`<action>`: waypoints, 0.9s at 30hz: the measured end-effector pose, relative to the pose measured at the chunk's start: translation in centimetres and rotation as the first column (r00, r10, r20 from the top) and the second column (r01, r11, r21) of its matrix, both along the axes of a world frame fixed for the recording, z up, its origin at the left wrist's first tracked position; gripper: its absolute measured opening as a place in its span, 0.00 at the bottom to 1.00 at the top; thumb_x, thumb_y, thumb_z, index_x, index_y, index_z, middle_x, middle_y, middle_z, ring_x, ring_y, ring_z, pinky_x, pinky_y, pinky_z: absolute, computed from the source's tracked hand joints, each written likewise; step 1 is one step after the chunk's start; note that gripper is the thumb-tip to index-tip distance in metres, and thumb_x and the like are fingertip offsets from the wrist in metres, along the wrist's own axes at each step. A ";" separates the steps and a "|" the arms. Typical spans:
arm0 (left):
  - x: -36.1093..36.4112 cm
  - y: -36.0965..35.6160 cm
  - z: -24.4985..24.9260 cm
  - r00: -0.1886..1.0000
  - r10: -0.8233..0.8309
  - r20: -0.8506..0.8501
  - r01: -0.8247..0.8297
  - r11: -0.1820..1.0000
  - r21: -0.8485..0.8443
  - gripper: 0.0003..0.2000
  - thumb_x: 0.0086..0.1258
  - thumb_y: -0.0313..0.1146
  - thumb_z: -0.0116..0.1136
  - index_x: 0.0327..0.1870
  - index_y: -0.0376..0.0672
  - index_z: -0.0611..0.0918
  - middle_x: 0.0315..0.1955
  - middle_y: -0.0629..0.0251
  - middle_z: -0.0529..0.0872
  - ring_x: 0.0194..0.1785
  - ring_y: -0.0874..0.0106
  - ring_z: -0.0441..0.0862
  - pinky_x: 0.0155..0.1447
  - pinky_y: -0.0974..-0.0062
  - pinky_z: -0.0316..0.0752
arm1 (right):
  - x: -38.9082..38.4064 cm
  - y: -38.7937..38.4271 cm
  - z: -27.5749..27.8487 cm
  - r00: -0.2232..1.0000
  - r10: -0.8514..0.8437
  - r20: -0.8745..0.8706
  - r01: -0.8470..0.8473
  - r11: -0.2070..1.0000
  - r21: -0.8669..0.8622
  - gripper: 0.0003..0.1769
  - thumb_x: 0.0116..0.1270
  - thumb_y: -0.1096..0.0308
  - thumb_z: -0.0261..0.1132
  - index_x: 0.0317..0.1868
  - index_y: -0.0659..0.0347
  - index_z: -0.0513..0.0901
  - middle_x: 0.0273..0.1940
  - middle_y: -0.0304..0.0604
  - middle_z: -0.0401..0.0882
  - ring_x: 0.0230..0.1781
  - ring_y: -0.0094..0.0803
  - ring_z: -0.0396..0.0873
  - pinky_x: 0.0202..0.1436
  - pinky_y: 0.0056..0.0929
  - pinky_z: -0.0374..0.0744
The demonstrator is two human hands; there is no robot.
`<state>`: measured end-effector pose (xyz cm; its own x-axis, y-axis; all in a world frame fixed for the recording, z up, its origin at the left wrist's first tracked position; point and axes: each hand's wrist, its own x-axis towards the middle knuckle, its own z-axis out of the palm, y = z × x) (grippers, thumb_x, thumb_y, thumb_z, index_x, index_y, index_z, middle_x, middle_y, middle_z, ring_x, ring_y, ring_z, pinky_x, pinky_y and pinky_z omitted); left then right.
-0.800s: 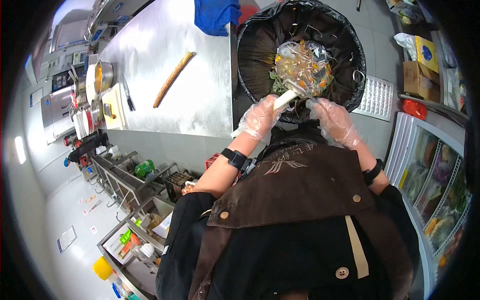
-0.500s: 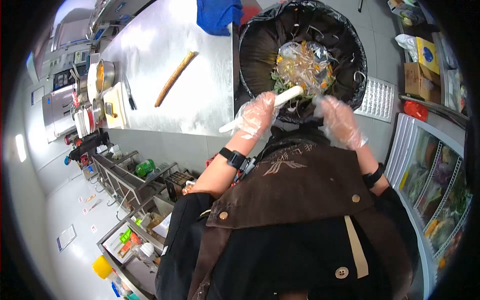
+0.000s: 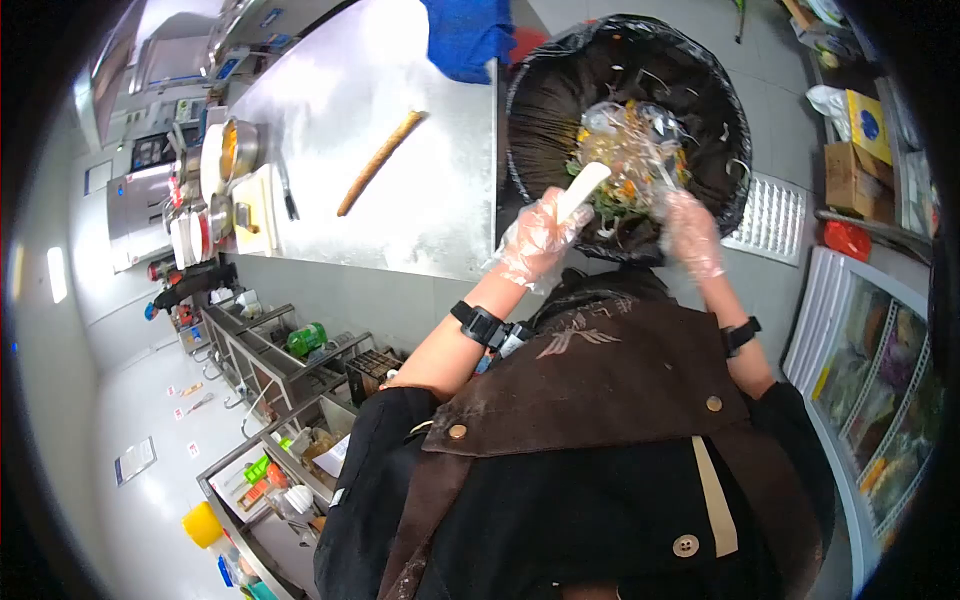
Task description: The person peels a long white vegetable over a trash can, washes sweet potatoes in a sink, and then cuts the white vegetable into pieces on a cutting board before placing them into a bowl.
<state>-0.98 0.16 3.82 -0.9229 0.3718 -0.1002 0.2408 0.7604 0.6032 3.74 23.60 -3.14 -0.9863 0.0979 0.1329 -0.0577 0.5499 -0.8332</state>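
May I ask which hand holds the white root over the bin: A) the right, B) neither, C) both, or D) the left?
D: the gloved left hand grips the white root above the bin, while the right hand is apart from it.

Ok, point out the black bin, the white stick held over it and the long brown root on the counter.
black bin (image 3: 535, 95): head view, left inner wall of its liner.
white stick (image 3: 582, 186): head view, its free upper end.
brown root (image 3: 380, 162): head view, middle of its length.
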 end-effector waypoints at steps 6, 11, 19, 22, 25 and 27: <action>-0.7 -8.2 4.2 0.727 -0.152 0.669 -0.419 0.674 0.608 0.12 0.62 0.37 0.61 0.41 0.44 0.73 0.26 0.72 0.74 0.22 0.81 0.70 0.27 0.81 0.69 | -1.6 1.9 -2.1 0.962 0.083 0.261 -0.043 0.987 -0.155 0.19 0.70 0.56 0.51 0.47 0.65 0.76 0.37 0.47 0.79 0.39 0.41 0.76 0.44 0.33 0.73; -1.7 -21.7 6.6 0.701 -0.250 0.668 -0.569 0.369 0.735 0.14 0.61 0.37 0.58 0.44 0.42 0.71 0.22 0.71 0.70 0.15 0.81 0.64 0.19 0.83 0.66 | -3.7 2.3 -9.1 0.960 0.053 0.275 -0.102 0.981 0.166 0.19 0.71 0.64 0.45 0.54 0.65 0.74 0.50 0.56 0.76 0.52 0.49 0.73 0.53 0.37 0.70; -7.3 -50.6 0.6 0.744 -0.543 0.389 -0.628 -0.369 0.685 0.16 0.61 0.36 0.51 0.48 0.38 0.71 0.22 0.69 0.69 0.14 0.81 0.65 0.16 0.83 0.66 | -6.1 -8.2 -5.8 0.826 -0.092 0.556 -0.037 0.975 0.217 0.23 0.72 0.59 0.45 0.58 0.70 0.69 0.48 0.57 0.75 0.46 0.41 0.74 0.52 0.32 0.70; -6.8 -61.4 -1.9 0.772 -0.169 0.612 -0.631 -0.312 0.710 0.15 0.63 0.38 0.51 0.44 0.37 0.71 0.30 0.68 0.70 0.27 0.83 0.70 0.23 0.89 0.68 | -3.8 -12.4 -6.4 0.781 -0.217 0.585 0.151 0.976 0.160 0.23 0.72 0.60 0.46 0.57 0.71 0.70 0.46 0.58 0.76 0.44 0.41 0.74 0.51 0.32 0.70; -7.2 -68.8 -2.0 0.647 -0.167 0.744 -0.739 -0.379 0.557 0.17 0.65 0.47 0.47 0.41 0.40 0.71 0.24 0.72 0.68 0.22 0.83 0.66 0.22 0.89 0.67 | -2.7 -17.4 -5.0 0.831 -0.207 0.516 0.121 0.973 0.195 0.22 0.72 0.60 0.47 0.56 0.71 0.70 0.44 0.58 0.76 0.42 0.41 0.74 0.48 0.34 0.71; -7.7 -70.6 -2.0 0.682 -0.284 0.674 -0.723 -0.402 0.562 0.17 0.65 0.48 0.47 0.38 0.41 0.71 0.22 0.73 0.67 0.21 0.83 0.65 0.22 0.88 0.66 | -3.1 -21.2 -1.3 0.864 -0.228 0.449 -0.060 0.839 0.541 0.22 0.72 0.60 0.47 0.56 0.71 0.70 0.44 0.56 0.77 0.42 0.41 0.75 0.49 0.34 0.71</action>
<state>-8.63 -70.41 1.79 -0.9092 0.1999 -0.3653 -0.3184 -0.8991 0.3004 0.67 2.44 -4.47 -0.9242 0.2416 -0.2957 0.3343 0.8862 -0.3208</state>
